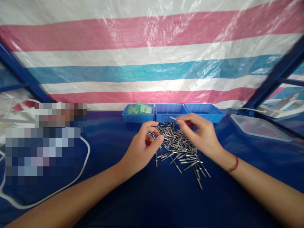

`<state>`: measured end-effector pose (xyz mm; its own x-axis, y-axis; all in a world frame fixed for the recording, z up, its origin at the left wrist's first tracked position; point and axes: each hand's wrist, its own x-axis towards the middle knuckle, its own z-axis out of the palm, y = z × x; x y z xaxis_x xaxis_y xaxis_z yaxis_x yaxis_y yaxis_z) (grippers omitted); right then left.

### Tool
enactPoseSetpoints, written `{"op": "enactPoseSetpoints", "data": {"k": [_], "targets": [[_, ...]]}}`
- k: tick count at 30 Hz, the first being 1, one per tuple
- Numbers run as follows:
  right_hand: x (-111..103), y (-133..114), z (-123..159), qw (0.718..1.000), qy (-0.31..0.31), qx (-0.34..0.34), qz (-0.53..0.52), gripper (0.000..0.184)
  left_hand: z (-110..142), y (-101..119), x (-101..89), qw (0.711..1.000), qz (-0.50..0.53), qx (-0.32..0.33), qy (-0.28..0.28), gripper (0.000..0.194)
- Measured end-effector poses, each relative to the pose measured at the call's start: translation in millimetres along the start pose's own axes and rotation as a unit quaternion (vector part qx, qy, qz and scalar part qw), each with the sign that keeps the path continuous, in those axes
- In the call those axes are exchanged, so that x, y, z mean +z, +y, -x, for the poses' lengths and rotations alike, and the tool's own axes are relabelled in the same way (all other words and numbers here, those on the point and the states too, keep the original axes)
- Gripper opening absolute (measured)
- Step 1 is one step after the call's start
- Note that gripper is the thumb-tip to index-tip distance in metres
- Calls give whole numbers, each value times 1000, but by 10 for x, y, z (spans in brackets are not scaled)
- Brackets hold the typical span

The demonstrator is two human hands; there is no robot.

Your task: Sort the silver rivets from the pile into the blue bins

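Note:
A loose heap of silvery blind rivets lies on the blue table, with several strays toward its front edge. My right hand is closed in a pinch above the far right side of the heap, holding one blind rivet whose end points left, in front of the middle blue bin. At the heap's left side hovers my left hand, its thumb and curved fingers apart and nothing visible between them. A few rivets show inside the middle bin.
The left blue bin holds green-and-clear packets. Another blue bin stands on the right. A translucent plastic lid lies farther right. White cable loops at left beside a blurred-out area. Striped sheeting hangs behind.

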<state>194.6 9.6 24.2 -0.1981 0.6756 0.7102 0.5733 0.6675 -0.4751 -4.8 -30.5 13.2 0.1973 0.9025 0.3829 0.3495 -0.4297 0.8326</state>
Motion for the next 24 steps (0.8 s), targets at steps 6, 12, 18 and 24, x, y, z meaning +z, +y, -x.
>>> {"op": "enactPoseSetpoints", "data": {"k": [6, 12, 18, 24], "targets": [[-143, 650, -237, 959, 64, 3, 278, 23, -9, -15, 12, 999, -18, 1, -31, 28], [-147, 812, -224, 952, -10, 25, 305, 22, -46, 29, -82, 996, -79, 22, -29, 25], [-128, 665, -148, 975, -26, 24, 221, 18, -165, 1, -396, 937, -329, 34, -114, 15], [1, 402, -34, 986, -101, -31, 132, 18, -181, -56, -492, 888, -418, -16, -190, 27]]}}
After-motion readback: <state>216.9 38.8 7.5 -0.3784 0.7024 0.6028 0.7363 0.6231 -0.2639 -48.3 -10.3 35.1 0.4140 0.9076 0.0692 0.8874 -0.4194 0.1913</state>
